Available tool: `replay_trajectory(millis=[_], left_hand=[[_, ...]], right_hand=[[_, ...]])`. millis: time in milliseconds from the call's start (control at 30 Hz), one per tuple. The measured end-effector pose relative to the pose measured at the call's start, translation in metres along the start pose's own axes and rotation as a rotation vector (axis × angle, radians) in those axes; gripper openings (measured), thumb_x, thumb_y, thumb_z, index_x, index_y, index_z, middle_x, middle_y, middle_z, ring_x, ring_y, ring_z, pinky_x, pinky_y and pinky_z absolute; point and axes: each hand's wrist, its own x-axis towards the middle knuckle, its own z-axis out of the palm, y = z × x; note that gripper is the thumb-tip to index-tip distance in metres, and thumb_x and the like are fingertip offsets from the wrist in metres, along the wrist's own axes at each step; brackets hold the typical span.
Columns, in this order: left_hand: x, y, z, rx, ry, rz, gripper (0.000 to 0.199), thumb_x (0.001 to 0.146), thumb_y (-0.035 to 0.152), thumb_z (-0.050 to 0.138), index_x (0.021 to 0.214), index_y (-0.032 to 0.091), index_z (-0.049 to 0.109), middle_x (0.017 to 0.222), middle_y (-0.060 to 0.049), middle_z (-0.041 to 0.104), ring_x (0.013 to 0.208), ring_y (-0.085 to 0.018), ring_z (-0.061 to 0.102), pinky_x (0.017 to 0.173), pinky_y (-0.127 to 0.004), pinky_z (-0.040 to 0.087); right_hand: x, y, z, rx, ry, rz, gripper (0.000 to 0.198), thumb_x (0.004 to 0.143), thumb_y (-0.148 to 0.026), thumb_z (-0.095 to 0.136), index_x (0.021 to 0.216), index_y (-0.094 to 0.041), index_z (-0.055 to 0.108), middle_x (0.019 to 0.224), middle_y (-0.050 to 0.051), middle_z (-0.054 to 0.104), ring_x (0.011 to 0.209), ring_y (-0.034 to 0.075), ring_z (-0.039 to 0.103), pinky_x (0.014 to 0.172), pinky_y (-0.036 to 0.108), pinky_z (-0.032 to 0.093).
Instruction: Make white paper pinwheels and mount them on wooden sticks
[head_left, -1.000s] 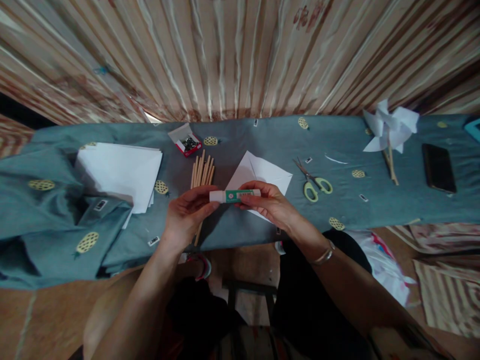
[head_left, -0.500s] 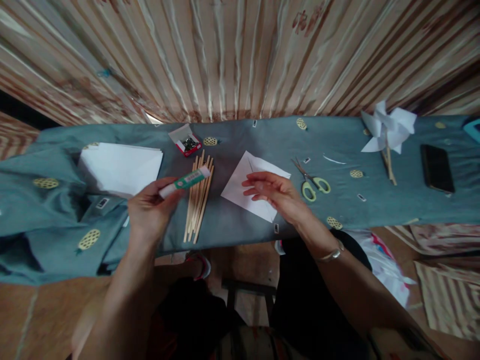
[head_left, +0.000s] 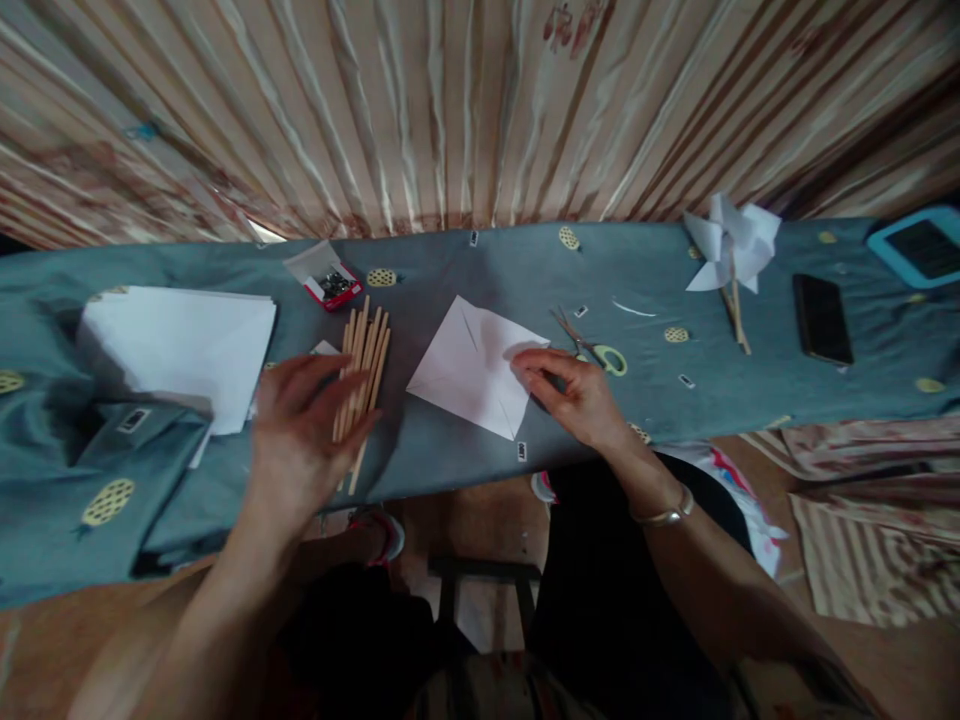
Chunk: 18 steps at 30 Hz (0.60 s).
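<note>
A white paper square with cuts and crease lines running in from its corners lies on the cloth-covered table. At its right edge, my right hand has its fingertips and thumb closed on the paper. My left hand hovers over the left side of a bundle of wooden sticks, its fingers apart and slightly blurred. No glue stick shows in it; a small pale object peeks out behind that hand, too covered to name. Green-handled scissors lie just beyond my right hand, partly hidden by it.
Left of the sticks is a stack of white paper, with an open red box of small metal pieces behind them. Farther right are a paper pinwheel, a black phone and a blue-framed tablet. A curtain hangs behind the table.
The glue stick has left my left hand, which has opened and moved lower. My right hand has closed onto the paper's right edge. The whole view has shifted rightward.
</note>
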Motion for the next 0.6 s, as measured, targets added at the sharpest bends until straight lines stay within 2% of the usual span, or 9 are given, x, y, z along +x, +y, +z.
replay_trajectory(millis=[33, 67, 133, 200, 433, 600], left_hand=[[0.003, 0.016, 0.008, -0.074, -0.089, 0.102, 0.025, 0.090, 0.026, 0.065, 0.114, 0.019, 0.065, 0.119, -0.008, 0.068, 0.118, -0.028, 0.057, 0.099, -0.047, 0.052], [0.005, 0.031, 0.016, -0.136, -0.123, 0.185, 0.023, 0.091, 0.023, 0.063, 0.112, 0.017, 0.065, 0.117, -0.009, 0.069, 0.114, -0.027, 0.058, 0.094, -0.045, 0.055], [0.008, 0.055, 0.033, -0.178, -0.212, 0.246, 0.021, 0.090, 0.018, 0.061, 0.110, 0.015, 0.067, 0.121, -0.011, 0.068, 0.114, -0.029, 0.058, 0.093, -0.047, 0.056], [0.010, 0.067, 0.045, -0.196, -0.247, 0.267, 0.021, 0.090, 0.017, 0.061, 0.110, 0.012, 0.067, 0.121, -0.014, 0.068, 0.113, -0.030, 0.059, 0.093, -0.047, 0.057], [0.019, 0.063, 0.059, -0.197, -0.208, 0.274, 0.016, 0.093, 0.020, 0.058, 0.103, 0.013, 0.070, 0.108, -0.012, 0.072, 0.098, -0.026, 0.064, 0.085, -0.043, 0.059], [0.020, 0.062, 0.061, -0.217, -0.181, 0.286, 0.016, 0.095, 0.019, 0.056, 0.096, 0.014, 0.071, 0.104, -0.011, 0.074, 0.097, -0.025, 0.065, 0.083, -0.041, 0.059]], right_hand=[[-0.003, 0.001, 0.000, -0.057, -0.018, -0.051, 0.018, 0.090, -0.024, 0.059, 0.100, -0.023, 0.074, 0.111, 0.006, 0.075, 0.108, 0.022, 0.067, 0.100, 0.043, 0.050], [-0.005, 0.001, 0.001, -0.104, -0.037, -0.093, 0.020, 0.091, -0.022, 0.057, 0.102, -0.024, 0.073, 0.114, 0.007, 0.074, 0.113, 0.022, 0.065, 0.104, 0.044, 0.048], [-0.010, 0.002, 0.001, -0.179, -0.067, -0.137, 0.024, 0.092, -0.018, 0.054, 0.106, -0.024, 0.072, 0.120, 0.007, 0.072, 0.118, 0.022, 0.063, 0.106, 0.047, 0.047], [-0.014, 0.004, 0.002, -0.234, -0.089, -0.150, 0.027, 0.092, -0.016, 0.051, 0.109, -0.023, 0.072, 0.126, 0.009, 0.069, 0.120, 0.023, 0.061, 0.106, 0.049, 0.047], [-0.017, 0.004, 0.001, -0.267, -0.146, -0.139, 0.031, 0.092, -0.016, 0.049, 0.114, -0.025, 0.069, 0.132, 0.007, 0.064, 0.126, 0.023, 0.056, 0.109, 0.050, 0.045], [-0.016, 0.003, -0.002, -0.253, -0.178, -0.131, 0.031, 0.092, -0.015, 0.050, 0.116, -0.024, 0.068, 0.133, 0.008, 0.063, 0.128, 0.023, 0.055, 0.110, 0.049, 0.043]])
